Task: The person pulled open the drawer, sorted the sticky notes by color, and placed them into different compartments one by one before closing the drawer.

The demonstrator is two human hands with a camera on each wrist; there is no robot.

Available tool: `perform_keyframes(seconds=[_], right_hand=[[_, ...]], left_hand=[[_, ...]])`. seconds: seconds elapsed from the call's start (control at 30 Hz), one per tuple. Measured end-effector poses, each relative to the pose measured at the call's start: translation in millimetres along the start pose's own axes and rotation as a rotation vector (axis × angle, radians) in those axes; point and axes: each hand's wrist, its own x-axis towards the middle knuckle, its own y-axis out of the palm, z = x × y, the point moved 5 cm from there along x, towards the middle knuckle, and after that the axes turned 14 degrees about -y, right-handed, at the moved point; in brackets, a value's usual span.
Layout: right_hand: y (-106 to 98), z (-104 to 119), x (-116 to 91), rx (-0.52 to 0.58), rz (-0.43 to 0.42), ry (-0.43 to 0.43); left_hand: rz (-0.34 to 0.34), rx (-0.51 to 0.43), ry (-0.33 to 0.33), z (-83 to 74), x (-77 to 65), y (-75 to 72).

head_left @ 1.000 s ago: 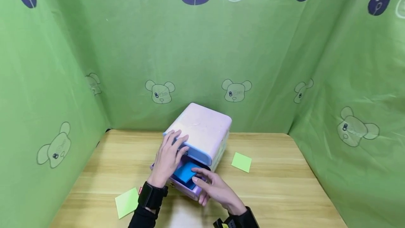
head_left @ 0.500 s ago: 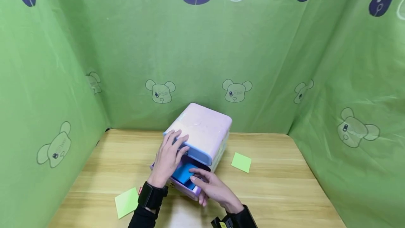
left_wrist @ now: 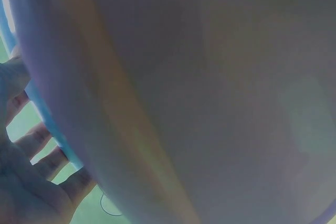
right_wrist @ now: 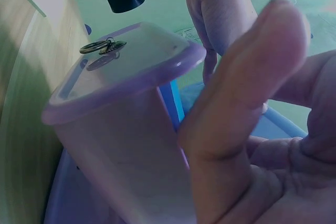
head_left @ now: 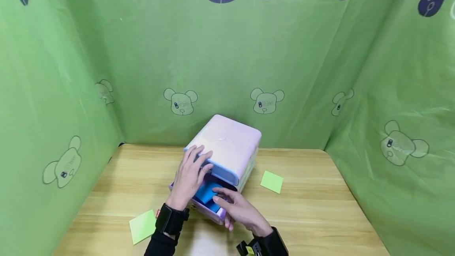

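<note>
A small pastel drawer box (head_left: pixel 231 139) with a pink top stands mid-table, turned at an angle. Its lower lilac drawer (head_left: pixel 207 213) is pulled out, with blue paper (head_left: pixel 204 192) inside. My left hand (head_left: pixel 187 179) rests on the box's front top edge, fingers over the top and thumb on the front. In the left wrist view, the fingers (left_wrist: pixel 48 161) reach past the blue edge. My right hand (head_left: pixel 245 210) is at the drawer's right corner, thumb and index fingertips apart over the blue paper. The right wrist view shows the thumb (right_wrist: pixel 252 72) extended beside the drawer wall.
One green paper square (head_left: pixel 271 181) lies right of the box, another (head_left: pixel 142 226) lies front left near the left wrist. A ring pull (right_wrist: pixel 94 47) hangs on the drawer front. Green printed cloth (head_left: pixel 227 58) encloses the wooden table (head_left: pixel 313 208).
The blue paper has shifted slightly left and lower within the drawer, with the right fingertips moving a little left. The left hand and the box stay in place.
</note>
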Motion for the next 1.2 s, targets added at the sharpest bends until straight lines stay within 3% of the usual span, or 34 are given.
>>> perform_keyframes(seconds=[0.47, 1.2], right_hand=[[2.8, 7.6, 11.2, -0.014, 0.024, 0.009], [4.0, -0.7, 26.6, 0.003, 0.005, 0.035]], left_hand=[[0.009, 0.007, -0.005, -1.1, 1.6, 1.3], [0.010, 0.015, -0.012, 0.4, 1.2, 3.3]])
